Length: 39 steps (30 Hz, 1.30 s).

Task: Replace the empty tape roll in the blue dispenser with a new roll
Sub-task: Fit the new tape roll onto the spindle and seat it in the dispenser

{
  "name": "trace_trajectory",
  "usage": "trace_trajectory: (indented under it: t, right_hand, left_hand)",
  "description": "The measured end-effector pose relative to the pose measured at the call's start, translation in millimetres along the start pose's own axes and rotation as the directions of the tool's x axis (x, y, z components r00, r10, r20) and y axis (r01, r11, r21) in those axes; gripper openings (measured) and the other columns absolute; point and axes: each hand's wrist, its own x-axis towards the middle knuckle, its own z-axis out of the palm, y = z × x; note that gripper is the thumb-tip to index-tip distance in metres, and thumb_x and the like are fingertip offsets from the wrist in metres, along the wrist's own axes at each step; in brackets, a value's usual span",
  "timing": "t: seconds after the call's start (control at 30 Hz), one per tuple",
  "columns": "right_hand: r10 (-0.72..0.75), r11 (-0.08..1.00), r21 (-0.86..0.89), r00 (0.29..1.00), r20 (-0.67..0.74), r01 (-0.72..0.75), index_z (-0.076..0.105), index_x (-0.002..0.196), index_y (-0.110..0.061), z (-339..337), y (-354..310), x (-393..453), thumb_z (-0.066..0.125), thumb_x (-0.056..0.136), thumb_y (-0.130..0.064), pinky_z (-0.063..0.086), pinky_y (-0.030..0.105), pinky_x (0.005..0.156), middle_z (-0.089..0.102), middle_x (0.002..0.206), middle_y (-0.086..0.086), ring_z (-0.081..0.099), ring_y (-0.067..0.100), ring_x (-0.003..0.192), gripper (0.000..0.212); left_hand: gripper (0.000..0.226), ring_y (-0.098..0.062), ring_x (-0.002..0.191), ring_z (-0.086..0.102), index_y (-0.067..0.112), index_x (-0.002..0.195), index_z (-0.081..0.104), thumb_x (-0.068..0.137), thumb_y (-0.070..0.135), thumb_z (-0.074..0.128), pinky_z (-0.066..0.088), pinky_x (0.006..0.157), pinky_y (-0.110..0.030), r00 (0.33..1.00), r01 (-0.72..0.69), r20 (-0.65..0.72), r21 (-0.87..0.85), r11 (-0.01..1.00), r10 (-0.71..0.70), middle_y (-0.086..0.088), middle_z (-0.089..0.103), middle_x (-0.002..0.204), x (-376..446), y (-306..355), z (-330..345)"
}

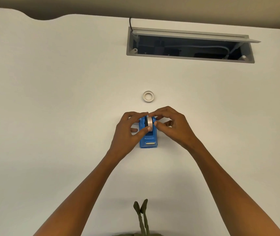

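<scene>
The blue dispenser [148,139] stands on the white table [59,99], its cutter end toward me. A new tape roll [149,123] sits upright in the dispenser's cradle. My left hand [129,130] grips the roll from the left, thumb on its front face and fingers over the top. From the right, my right hand [171,126] pinches the same roll between thumb and forefinger. The empty white core [148,96] lies flat on the table just beyond the dispenser, apart from both hands.
An open cable hatch [189,45] with a raised grey lid and cords inside is set into the table at the back right. Olive green straps [142,217] hang at the near edge below my arms.
</scene>
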Motion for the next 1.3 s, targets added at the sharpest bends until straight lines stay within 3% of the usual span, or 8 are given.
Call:
trace_trajectory:
  t: [0.3,0.4,0.53,0.83,1.07,1.3]
  right_hand:
    - [0.017,1.0,0.015,1.0,0.008,-0.017,0.064,0.095,-0.03,1,-1,1,0.076,0.076,-0.021,0.051,0.027,0.064,0.061,0.102,-0.006,0.06,0.008,0.09,0.025]
    - [0.039,0.999,0.016,0.999,0.009,-0.039,0.067,0.094,-0.027,1,0,2,0.076,0.076,-0.02,0.05,0.026,0.064,0.062,0.1,-0.008,0.059,0.008,0.089,0.021]
    - [0.082,0.995,0.05,0.997,0.008,-0.083,0.068,0.091,-0.022,1,0,5,0.077,0.074,-0.017,0.048,0.021,0.067,0.063,0.098,-0.005,0.06,0.008,0.088,0.02]
    - [0.141,0.983,0.116,0.99,-0.004,-0.14,0.07,0.09,-0.014,2,-1,8,0.076,0.075,-0.018,0.051,0.031,0.082,0.068,0.099,0.006,0.062,0.019,0.09,0.017]
    - [0.159,0.98,0.125,0.987,-0.012,-0.156,0.071,0.087,-0.016,2,-1,10,0.076,0.076,-0.019,0.052,0.034,0.083,0.069,0.096,0.004,0.064,0.019,0.09,0.013]
    - [0.167,0.981,0.105,0.985,-0.028,-0.164,0.071,0.086,-0.01,1,-2,13,0.072,0.081,-0.021,0.055,0.046,0.083,0.069,0.094,0.006,0.064,0.021,0.09,0.012]
  left_hand:
    - [0.034,-0.005,0.095,0.055,0.038,0.109,0.052,0.081,0.028,0.068,0.046,0.071,-0.003,0.999,-0.043,0.014,-0.009,0.999,0.043,0.004,0.05,0.113,-2,-3,-1]
    - [0.038,0.0,0.096,0.054,0.049,0.105,0.048,0.081,0.028,0.068,0.044,0.07,-0.001,0.999,-0.047,0.017,-0.013,0.999,0.047,0.007,0.049,0.112,-2,-2,-1]
    - [0.039,0.001,0.096,0.053,0.05,0.106,0.047,0.082,0.027,0.067,0.043,0.07,0.0,0.999,-0.051,0.015,-0.004,0.999,0.051,0.007,0.049,0.113,-3,-3,0]
    - [0.033,-0.002,0.093,0.053,0.033,0.112,0.054,0.082,0.027,0.067,0.044,0.07,0.0,0.999,-0.04,0.004,0.004,0.999,0.04,0.006,0.049,0.112,-2,-5,1]
    - [0.032,0.001,0.095,0.054,0.032,0.112,0.056,0.083,0.025,0.067,0.045,0.07,-0.001,0.999,-0.044,0.003,-0.011,0.999,0.044,0.006,0.05,0.111,-2,-5,0]
    - [0.031,-0.001,0.095,0.054,0.039,0.109,0.053,0.083,0.026,0.066,0.045,0.07,-0.001,0.999,-0.034,0.005,-0.011,0.999,0.034,0.006,0.05,0.112,-2,-4,1]
